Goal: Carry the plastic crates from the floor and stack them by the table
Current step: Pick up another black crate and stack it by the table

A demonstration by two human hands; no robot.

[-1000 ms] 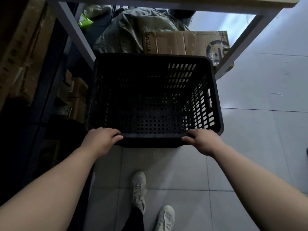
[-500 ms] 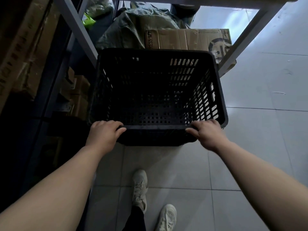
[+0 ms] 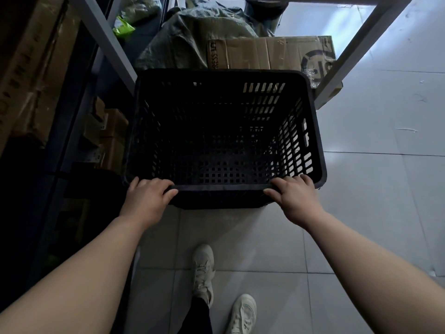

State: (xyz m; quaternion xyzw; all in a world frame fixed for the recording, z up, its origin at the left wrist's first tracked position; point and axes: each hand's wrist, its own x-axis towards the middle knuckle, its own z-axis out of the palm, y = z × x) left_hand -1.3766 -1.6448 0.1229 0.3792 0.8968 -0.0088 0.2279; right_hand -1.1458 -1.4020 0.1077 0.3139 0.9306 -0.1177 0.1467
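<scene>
The left hand [image 3: 147, 197] and the right hand [image 3: 295, 197] are both closed over the near rim of the black slotted plastic crate [image 3: 224, 138], one at each near corner. The crate is empty and sits between two grey metal table legs [image 3: 358, 54]. Behind it lies a brown cardboard box [image 3: 269, 53]. White sneakers [image 3: 203, 273] stand on the grey tiled floor [image 3: 240, 237].

Both hands grip the near rim of a black crate [image 3: 224, 141] — left hand [image 3: 147, 197], right hand [image 3: 295, 198] — between grey table legs [image 3: 356, 59] (cardboard box [image 3: 269, 53] behind), above tiled floor [image 3: 240, 237].
</scene>
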